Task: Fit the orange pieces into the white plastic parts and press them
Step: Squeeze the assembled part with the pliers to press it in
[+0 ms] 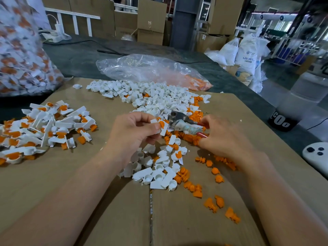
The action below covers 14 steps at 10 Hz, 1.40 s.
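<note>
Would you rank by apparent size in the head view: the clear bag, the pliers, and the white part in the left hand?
1. clear bag
2. pliers
3. white part, held by the left hand
The bag lies farther off, yet looks largest.

**One head-worn view, facing forward and down**

The wide-angle camera looks from the person's head onto the flat brown cardboard sheet (53, 192), with the left hand (131, 130) and right hand (227, 137) close, mid-frame. Beyond, it takes in the dark grey tabletop (79, 55) and distant stacked cardboard boxes (150, 23).
</note>
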Tool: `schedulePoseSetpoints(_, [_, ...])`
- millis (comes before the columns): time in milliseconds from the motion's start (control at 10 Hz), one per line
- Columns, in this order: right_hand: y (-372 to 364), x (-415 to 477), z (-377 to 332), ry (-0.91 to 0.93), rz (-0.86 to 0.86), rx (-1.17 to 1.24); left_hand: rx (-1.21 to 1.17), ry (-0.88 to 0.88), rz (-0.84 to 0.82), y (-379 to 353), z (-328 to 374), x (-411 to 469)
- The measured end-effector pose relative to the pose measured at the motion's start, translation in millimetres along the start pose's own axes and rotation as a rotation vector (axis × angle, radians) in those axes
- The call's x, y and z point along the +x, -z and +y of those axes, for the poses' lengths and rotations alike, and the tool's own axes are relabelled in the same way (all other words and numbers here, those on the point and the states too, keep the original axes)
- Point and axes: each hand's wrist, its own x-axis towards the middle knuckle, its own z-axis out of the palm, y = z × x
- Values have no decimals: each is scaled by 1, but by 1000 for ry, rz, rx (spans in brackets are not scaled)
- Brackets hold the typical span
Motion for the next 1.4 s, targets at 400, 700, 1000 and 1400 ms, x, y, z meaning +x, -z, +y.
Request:
schedulePoseSetpoints(400, [-2,-6,-13,175,83,250,-152,-23,99,2,-5,6])
schedulePoseSetpoints(700, [-4,-11,-20,233,52,259,-176,-105,152,4,-7,10])
schedulePoseSetpoints(1000, [-5,-14,-27,250,-28,260,-184,-152,152,2,-7,8])
schedulePoseSetpoints(1400, [-6,-14,-29,298,-55,268,-181,-146,139,1,-7,8])
